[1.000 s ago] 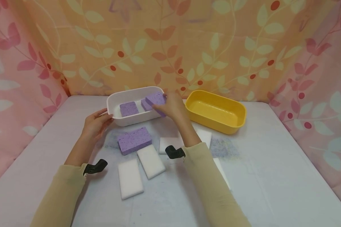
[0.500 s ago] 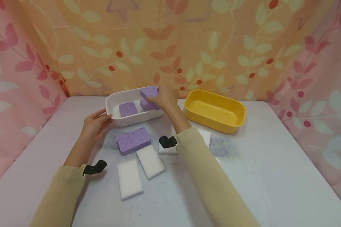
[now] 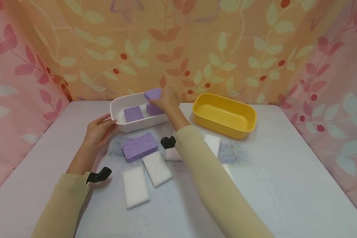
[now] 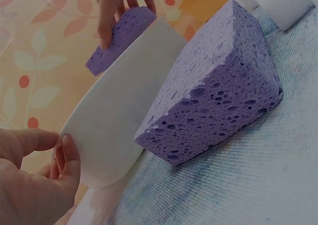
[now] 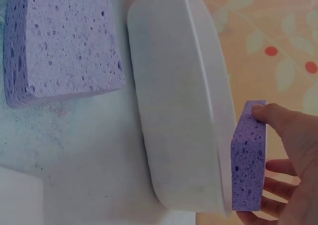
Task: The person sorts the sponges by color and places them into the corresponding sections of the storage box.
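Note:
My left hand point(image 3: 96, 132) pinches the left end of a white plastic tub point(image 3: 145, 124) between thumb and fingers; the left wrist view shows the fingertips at its rim. Over the tub's right end, my right hand point(image 3: 169, 100) grips a purple sponge point(image 3: 152, 94) by its edges, thumb on one side and fingers on the other. Two more purple sponges lie in the tub, one at the left point(image 3: 133, 113) and another partly hidden under the held sponge point(image 3: 153, 109). In front of the tub, a larger-looking purple sponge point(image 3: 139, 147) lies on the table.
Right of the white tub stands a yellow tub point(image 3: 218, 127) with nothing in it. Several white sponge pads lie on the tabletop, including one at the front point(image 3: 136, 187) and one beside it point(image 3: 157, 169). Others are partly covered by the right sleeve point(image 3: 208, 172). A patterned curtain hangs behind.
My right hand has moved left with the purple sponge and raised it slightly above the white tub's right end. My left hand keeps its place on the tub.

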Demonstrator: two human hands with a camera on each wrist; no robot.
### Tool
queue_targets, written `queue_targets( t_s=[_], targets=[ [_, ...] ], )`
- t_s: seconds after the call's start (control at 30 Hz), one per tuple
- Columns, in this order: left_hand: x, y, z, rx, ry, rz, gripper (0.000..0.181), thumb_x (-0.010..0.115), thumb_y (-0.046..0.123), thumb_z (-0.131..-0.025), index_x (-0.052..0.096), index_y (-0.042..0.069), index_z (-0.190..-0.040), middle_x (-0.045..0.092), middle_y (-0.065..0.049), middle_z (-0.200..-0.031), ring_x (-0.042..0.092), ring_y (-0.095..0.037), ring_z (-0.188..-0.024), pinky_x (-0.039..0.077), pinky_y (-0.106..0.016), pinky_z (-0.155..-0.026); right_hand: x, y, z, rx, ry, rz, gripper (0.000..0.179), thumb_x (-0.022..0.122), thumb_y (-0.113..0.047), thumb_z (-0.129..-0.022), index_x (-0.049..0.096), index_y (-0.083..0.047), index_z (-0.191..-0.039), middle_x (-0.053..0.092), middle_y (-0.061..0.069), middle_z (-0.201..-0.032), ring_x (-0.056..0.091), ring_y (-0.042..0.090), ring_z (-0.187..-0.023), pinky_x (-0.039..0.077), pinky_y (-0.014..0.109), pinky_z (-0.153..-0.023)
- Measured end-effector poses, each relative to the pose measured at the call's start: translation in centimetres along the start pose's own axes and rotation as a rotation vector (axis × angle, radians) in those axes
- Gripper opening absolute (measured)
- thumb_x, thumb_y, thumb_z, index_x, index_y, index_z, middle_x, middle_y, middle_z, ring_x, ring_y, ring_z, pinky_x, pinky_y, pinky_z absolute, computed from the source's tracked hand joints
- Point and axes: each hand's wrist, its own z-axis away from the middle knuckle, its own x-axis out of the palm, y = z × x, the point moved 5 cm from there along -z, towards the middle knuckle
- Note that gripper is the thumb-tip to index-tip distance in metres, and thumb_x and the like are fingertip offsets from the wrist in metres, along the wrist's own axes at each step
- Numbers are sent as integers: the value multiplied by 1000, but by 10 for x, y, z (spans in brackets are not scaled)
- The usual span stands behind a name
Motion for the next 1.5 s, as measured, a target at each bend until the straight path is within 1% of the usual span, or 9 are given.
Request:
queue_targets(
  t_s=[0.07,0.2,0.43,0.67,0.8,1.0,1.1,1.3,1.5],
  targets=[
    [0,1,0,-7,5,-6,65,67,-10,-97,42,1,-156,73,1,-84,73,-10,-74,63,-20,-71,3,0,-3,15,0,10,61,86,-51,-86,64,-11,-125,69,5,-118,66,22,-109,59,36,-89],
    [-1,2,1,-12,17,-22,77,67,-10,-98,29,0,-164,73,2,-83,73,-9,-74,63,-19,-71,8,-1,-7,23,-6,29,64,85,-52,-85,61,-11,-129,67,6,-122,66,23,-112,58,37,-92],
    [2,3,3,13,-8,-18,74,63,-11,-99,28,-3,-163,72,2,-82,72,-8,-72,63,-19,-71,18,-3,-8,-26,-6,88,59,84,-56,-85,70,-9,-117,70,8,-122,67,23,-113,61,37,-86],
    [5,2,4,-2,11,-24,76,64,-11,-99,27,-2,-165,71,2,-82,72,-8,-72,63,-19,-71,25,1,-8,-21,-13,113,58,82,-55,-87,71,-15,-128,68,8,-131,62,23,-122,60,39,-92],
    [7,2,4,-5,16,-32,75,64,-10,-99,28,-2,-165,71,2,-82,71,-8,-72,62,-18,-70,24,3,-7,-6,-8,110,64,80,-58,-87,70,-13,-131,66,10,-134,61,24,-125,60,40,-95],
    [8,0,4,0,12,-44,75,64,-10,-99,28,-2,-165,72,4,-82,71,-8,-73,62,-18,-70,24,5,-4,14,-13,111,71,81,-63,-86,69,-10,-131,63,11,-133,61,24,-124,61,40,-93],
    [8,0,4,-1,14,-47,75,64,-9,-99,28,-1,-165,72,4,-83,71,-8,-73,62,-18,-71,23,4,-2,-5,-17,101,71,80,-63,-87,69,-10,-132,63,10,-133,60,24,-125,61,40,-93],
    [8,0,4,-1,14,-49,75,63,-10,-99,27,-2,-165,71,4,-83,71,-8,-73,62,-18,-71,19,0,3,-61,-17,40,76,79,-58,-90,61,-10,-146,61,10,-144,57,26,-134,58,39,-102],
    [7,1,3,-4,16,-45,75,63,-10,-99,27,-2,-165,71,3,-83,71,-7,-73,62,-18,-71,14,-5,10,-114,6,-43,77,81,-54,-90,61,-6,-146,63,12,-143,58,28,-133,55,39,-105]
  ],
)
